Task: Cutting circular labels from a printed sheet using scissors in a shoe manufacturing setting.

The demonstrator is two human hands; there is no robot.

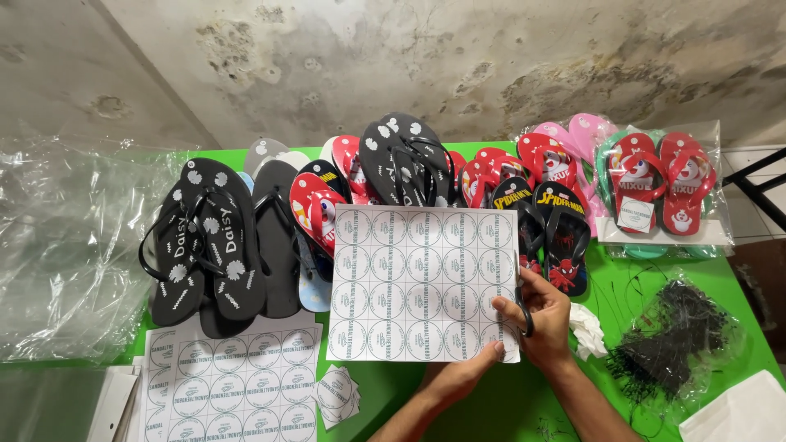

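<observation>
From the head camera we see our left hand [467, 372] pinching the lower edge of one sheet of round labels [422, 282] between thumb and fingers, holding it upright over the green table [655, 286] in front of the row of flip-flops [368, 180]. Our right hand [544, 315] grips one pair of scissors [522, 307], fingers curled through the black handles, at the sheet's right edge. One stack of further label sheets [229, 381] lies at lower left with one small pile of cut labels [337, 394] beside it, one bagged red pair [663, 180] stands at right, and one bag of black ties [675, 340] lies near our right hand.
</observation>
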